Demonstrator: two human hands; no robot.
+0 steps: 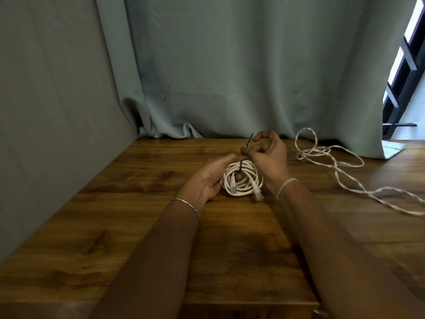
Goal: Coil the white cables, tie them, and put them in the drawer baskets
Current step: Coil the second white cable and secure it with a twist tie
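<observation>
On the table, centre: the coiled white cable (pixel 250 166) forms a tight ring of several turns, held between both hands over the wooden table (pixel 115 203); whether its near edge rests on the wood cannot be told.
Plugs (pixel 233 187): two clear plugs at the cable's ends lie at the near side of the ring, one inside the opening and one at the near right edge.
Black tie (pixel 245 147): a thin strip wrapped round the far part of the ring, its free stem rising up and to the far right.
Left hand (pixel 207 178): grips the ring from the left, palm turned right, thumb laid along the far top of the turns beside the tie, fingers curled behind; one fingertip shows through the opening.
Right hand (pixel 269 155): pinches the tie's stem just above the ring, thumb and bent fingers closed together on it; the forefinger arches over towards the tip.
Wrists: a thin metal bracelet (pixel 184 202) on the left, a pale band (pixel 286 185) on the right.
Loose white cable (pixel 331 162): twisted and uncoiled, it sprawls on the right of the table, well apart from the hands, with loops at the far side and a tail running off the right edge.
Surroundings: a grey wall (pixel 46 111) at left, a pale green curtain (pixel 230 65) along the far edge, a barred window (pixel 404 65) at far right.
</observation>
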